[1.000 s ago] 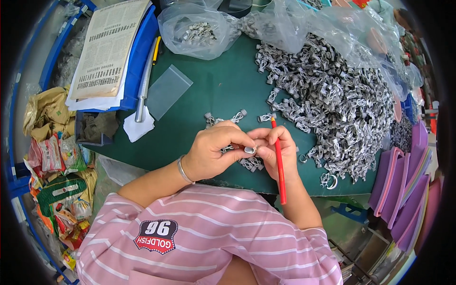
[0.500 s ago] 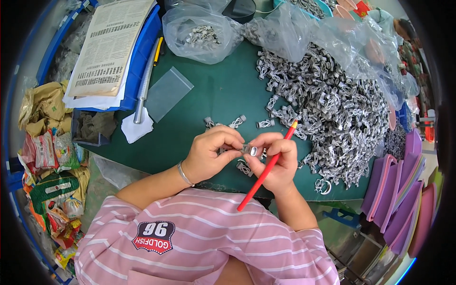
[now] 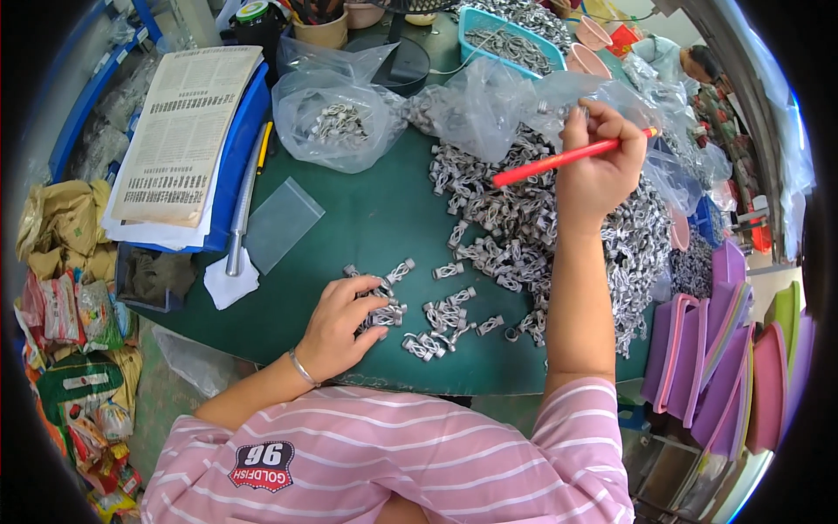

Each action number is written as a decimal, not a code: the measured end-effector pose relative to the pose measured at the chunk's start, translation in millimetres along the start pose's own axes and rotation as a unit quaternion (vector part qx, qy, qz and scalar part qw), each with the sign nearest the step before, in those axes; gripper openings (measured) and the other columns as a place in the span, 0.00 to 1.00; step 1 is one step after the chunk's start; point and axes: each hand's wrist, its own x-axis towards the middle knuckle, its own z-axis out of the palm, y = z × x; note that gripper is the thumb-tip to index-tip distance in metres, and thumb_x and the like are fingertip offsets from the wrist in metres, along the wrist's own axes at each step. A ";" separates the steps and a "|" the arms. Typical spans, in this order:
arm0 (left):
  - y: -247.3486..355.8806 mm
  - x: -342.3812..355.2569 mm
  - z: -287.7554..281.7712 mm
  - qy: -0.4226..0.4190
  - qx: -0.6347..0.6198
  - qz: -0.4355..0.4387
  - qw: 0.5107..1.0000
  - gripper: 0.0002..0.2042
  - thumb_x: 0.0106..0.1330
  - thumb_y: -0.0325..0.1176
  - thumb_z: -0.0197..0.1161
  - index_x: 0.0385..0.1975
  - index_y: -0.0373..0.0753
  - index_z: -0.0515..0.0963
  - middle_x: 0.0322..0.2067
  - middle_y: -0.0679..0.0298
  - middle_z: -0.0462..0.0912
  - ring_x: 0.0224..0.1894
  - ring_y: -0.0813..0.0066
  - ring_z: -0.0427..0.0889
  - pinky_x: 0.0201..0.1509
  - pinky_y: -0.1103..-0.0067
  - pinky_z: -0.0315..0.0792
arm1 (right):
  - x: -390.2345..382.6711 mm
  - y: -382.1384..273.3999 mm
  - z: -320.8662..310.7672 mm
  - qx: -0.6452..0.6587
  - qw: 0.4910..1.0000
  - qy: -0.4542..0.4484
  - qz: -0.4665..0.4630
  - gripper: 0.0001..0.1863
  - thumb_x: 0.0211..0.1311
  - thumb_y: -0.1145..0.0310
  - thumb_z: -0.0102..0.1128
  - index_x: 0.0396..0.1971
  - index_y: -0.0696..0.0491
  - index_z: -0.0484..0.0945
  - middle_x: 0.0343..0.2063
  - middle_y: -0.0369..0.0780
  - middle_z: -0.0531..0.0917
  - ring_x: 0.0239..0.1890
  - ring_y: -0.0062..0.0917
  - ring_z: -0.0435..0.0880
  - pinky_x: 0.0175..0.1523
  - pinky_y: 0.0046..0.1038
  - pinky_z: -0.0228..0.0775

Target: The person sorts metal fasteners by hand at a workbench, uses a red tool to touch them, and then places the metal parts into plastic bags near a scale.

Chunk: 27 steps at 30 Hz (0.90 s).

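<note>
Red pencil (image 3: 550, 163) | right hand (image 3: 602, 162), upper right: clasping it, fingertips unclear | left hand (image 3: 336, 325), centre left: spread over grey loops (image 3: 392, 313) | jutting pencil could snag bag (image 3: 627, 93)

red pencil (image 3: 546, 164): 1 | bracelet (image 3: 302, 369): 1 | zip bag (image 3: 287, 225): 1 | metal rod (image 3: 234, 258): 1 | grey pieces (image 3: 499, 229): uncountable

Dk-green smooth-topped desk (image 3: 384, 205) under L fingers (image 3: 362, 285) & R fingers (image 3: 573, 133). Blue shelf rack (image 3: 77, 127) far L of L fingers; lt-grey flat-sided post (image 3: 194, 22) beyond, fwd-L. Pale grn-grey floor (image 3: 159, 389) nearer body, L of L fingers. Light bright, fairly even.
</note>
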 end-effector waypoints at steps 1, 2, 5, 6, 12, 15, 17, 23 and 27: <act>-0.4 0.8 0.9 -0.001 0.000 0.004 1.000 0.19 0.39 0.25 0.67 0.35 0.37 0.74 0.44 0.57 0.70 0.45 0.58 0.69 0.48 0.71 0.65 | 7.5 1.7 -5.1 -0.009 1.000 0.013 0.003 0.14 0.46 0.82 0.60 0.27 0.55 0.62 0.32 0.43 0.77 0.27 0.15 0.71 0.34 0.15 0.67; -1.3 0.3 1.2 -0.001 0.000 0.005 1.000 0.19 0.39 0.25 0.67 0.35 0.37 0.74 0.44 0.57 0.70 0.44 0.58 0.69 0.48 0.72 0.65 | 14.4 1.9 -8.3 -0.015 1.000 0.025 0.007 0.14 0.47 0.82 0.60 0.26 0.55 0.62 0.32 0.43 0.77 0.27 0.15 0.72 0.34 0.15 0.67; -2.6 -0.2 -1.2 0.007 0.011 0.005 1.000 0.17 0.40 0.24 0.66 0.34 0.37 0.75 0.43 0.57 0.71 0.43 0.58 0.69 0.48 0.71 0.65 | 24.8 0.6 -22.3 0.021 0.996 0.082 0.004 0.13 0.48 0.82 0.58 0.26 0.56 0.62 0.30 0.44 0.77 0.24 0.16 0.73 0.30 0.16 0.69; -2.8 -0.7 -1.3 0.007 0.023 0.005 1.000 0.16 0.41 0.24 0.65 0.34 0.36 0.75 0.42 0.58 0.72 0.43 0.58 0.70 0.48 0.70 0.64 | 24.6 0.8 -24.2 0.042 0.995 0.089 0.010 0.13 0.48 0.82 0.58 0.27 0.57 0.62 0.30 0.43 0.77 0.24 0.16 0.73 0.29 0.16 0.69; -5.1 5.1 11.3 0.018 0.013 0.046 0.999 0.13 0.42 0.23 0.65 0.30 0.37 0.75 0.42 0.58 0.73 0.42 0.58 0.71 0.47 0.70 0.64 | 3.3 11.3 -6.6 -0.094 0.969 -0.169 0.156 0.11 0.48 0.76 0.61 0.23 0.57 0.66 0.28 0.39 0.79 0.26 0.15 0.73 0.33 0.19 0.68; -3.0 1.6 6.2 0.020 0.058 0.052 0.997 0.15 0.41 0.28 0.67 0.33 0.39 0.76 0.45 0.57 0.71 0.45 0.57 0.70 0.49 0.68 0.63 | -14.0 -21.9 -2.9 0.044 0.965 -0.170 0.195 0.10 0.49 0.80 0.58 0.20 0.58 0.64 0.27 0.39 0.79 0.27 0.15 0.73 0.33 0.17 0.67; -1.1 -1.3 5.6 -0.015 0.051 0.061 0.997 0.18 0.41 0.33 0.68 0.36 0.41 0.76 0.49 0.57 0.68 0.52 0.56 0.65 0.54 0.65 0.59 | -39.7 -37.3 -19.6 0.033 0.945 -0.266 0.189 0.10 0.48 0.81 0.57 0.20 0.58 0.63 0.25 0.39 0.79 0.28 0.18 0.75 0.34 0.19 0.68; -5.7 9.3 19.0 -0.135 0.099 0.060 0.984 0.13 0.44 0.35 0.66 0.32 0.46 0.76 0.52 0.59 0.66 0.59 0.57 0.58 0.59 0.56 0.48 | -123.7 -62.8 -79.8 -0.017 0.790 -0.565 0.237 0.14 0.40 0.77 0.63 0.17 0.55 0.63 0.18 0.42 0.72 0.23 0.37 0.73 0.28 0.33 0.65; -18.1 29.3 26.4 -0.106 0.132 0.078 0.983 0.09 0.46 0.32 0.64 0.28 0.46 0.76 0.50 0.61 0.67 0.58 0.60 0.60 0.59 0.56 0.45 | -162.4 -74.4 -81.3 -0.121 0.848 -0.474 0.206 0.14 0.38 0.75 0.65 0.19 0.55 0.64 0.18 0.41 0.71 0.22 0.38 0.72 0.27 0.34 0.63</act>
